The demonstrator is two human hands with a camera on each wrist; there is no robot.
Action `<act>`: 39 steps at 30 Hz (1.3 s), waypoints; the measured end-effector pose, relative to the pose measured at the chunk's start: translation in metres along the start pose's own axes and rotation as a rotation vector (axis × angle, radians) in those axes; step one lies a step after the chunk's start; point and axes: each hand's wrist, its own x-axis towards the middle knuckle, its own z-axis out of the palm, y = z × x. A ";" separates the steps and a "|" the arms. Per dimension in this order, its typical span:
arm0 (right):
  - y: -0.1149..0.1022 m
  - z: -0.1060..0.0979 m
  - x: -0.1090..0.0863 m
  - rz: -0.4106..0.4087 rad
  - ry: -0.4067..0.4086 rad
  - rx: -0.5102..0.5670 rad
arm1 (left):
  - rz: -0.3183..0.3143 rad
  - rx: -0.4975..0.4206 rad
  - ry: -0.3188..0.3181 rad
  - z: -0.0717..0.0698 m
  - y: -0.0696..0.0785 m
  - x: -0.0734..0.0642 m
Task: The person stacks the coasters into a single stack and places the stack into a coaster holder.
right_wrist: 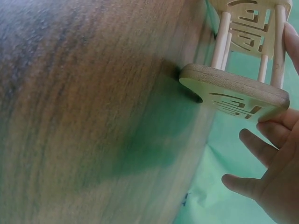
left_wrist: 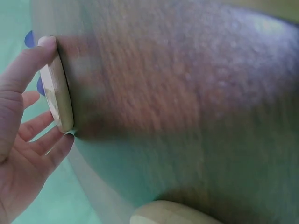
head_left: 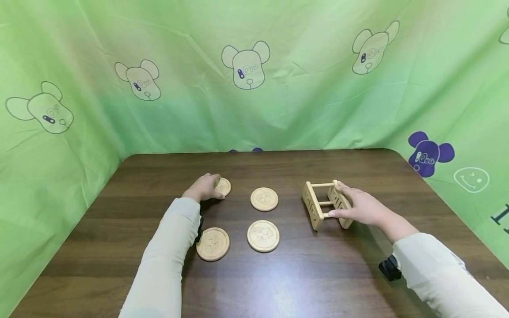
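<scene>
Toward the back left of the table, my left hand (head_left: 204, 187) spans a round wooden coaster (head_left: 224, 187) by its edge. The left wrist view shows the thumb on one side of this coaster (left_wrist: 60, 91) and fingertips at its opposite edge. On the right, my right hand (head_left: 365, 207) holds a small wooden coaster rack (head_left: 312, 206), which has two cut-out side panels joined by rods. The thumb lies at the near end and the fingers at the far end. In the right wrist view, fingertips touch the panel (right_wrist: 233, 84) of the rack.
Three more engraved coasters lie flat between the hands: one at the back middle (head_left: 264, 199), one nearer the front (head_left: 263, 236), and one beside the left forearm (head_left: 213, 244). The dark wooden table (head_left: 310, 274) meets a green printed cloth (head_left: 191, 119) behind and at both sides.
</scene>
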 end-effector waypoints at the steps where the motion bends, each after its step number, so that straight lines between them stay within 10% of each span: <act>1: 0.000 0.000 0.000 0.003 0.000 0.000 | 0.006 0.003 0.003 0.000 0.000 0.000; 39: 0.000 -0.001 0.001 -0.003 -0.021 0.002 | 0.051 -0.042 -0.018 0.006 0.008 -0.020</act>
